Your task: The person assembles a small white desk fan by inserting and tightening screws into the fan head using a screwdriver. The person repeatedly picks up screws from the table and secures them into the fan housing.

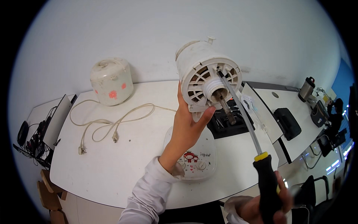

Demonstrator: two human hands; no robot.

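The left hand (188,125) is lifted above the surface (130,175), fingers and thumb wrapped around a white motor housing (203,72) turned so its slotted underside faces the person. The right hand (266,207), low at the edge of view, is closed in a fist around the black-and-yellow handle of a long screwdriver (257,149) — its shaft runs up and left, and the tip sits in the slotted face just beside the threaded central hub. It looks like a screw in that underside is being worked; the step seems to call for keeping the tip seated and the housing steady while turning.

Below the raised housing, a white appliance base (194,158) lies on the surface, with two knobs and a small red cartoon sticker on its face. Further left stands a cream rice cooker (111,80) with pinkish flower marks, its cord (112,125) looping loose across the surface. To the right — a black tray of tools (227,123).
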